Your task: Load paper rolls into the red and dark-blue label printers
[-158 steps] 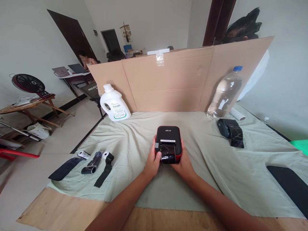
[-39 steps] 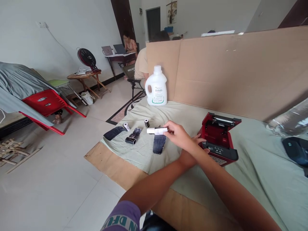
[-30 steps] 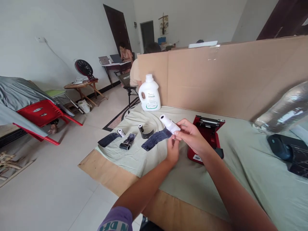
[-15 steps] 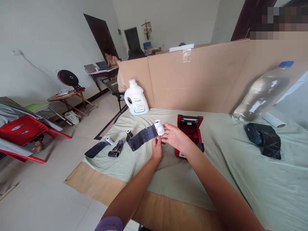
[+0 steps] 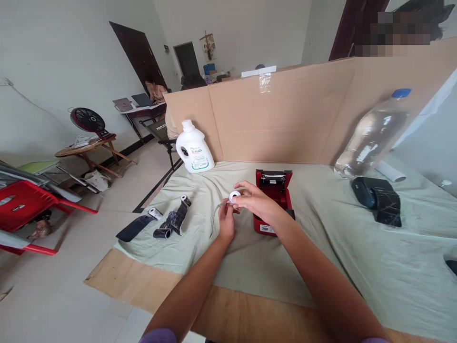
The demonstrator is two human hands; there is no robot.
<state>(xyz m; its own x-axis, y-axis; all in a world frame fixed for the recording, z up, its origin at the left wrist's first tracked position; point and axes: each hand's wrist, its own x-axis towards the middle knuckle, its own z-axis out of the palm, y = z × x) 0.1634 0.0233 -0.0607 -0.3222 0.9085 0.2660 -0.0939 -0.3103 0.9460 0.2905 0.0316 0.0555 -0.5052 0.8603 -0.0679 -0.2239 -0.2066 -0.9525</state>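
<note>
A small white paper roll is held up above the cloth, its round end and hollow core turned towards me. My right hand grips it from the right with thumb and fingers. From below and left, my left hand pinches at the roll's edge; its loose strip is hardly visible from this angle. Just right of my hands stands a red printer with its lid raised. To the left, a white roll with an unrolled dark strip lies on the cloth, beside more dark-stripped rolls.
A white detergent jug stands before the cardboard screen. At right are a large clear bottle, a white tube and a black device with a dark strip. Wooden board edges the cloth. People are in the background.
The paper roll has turned so its end faces me, and its dark strip no longer shows stretched out to the left. My view has shifted slightly to the right.
</note>
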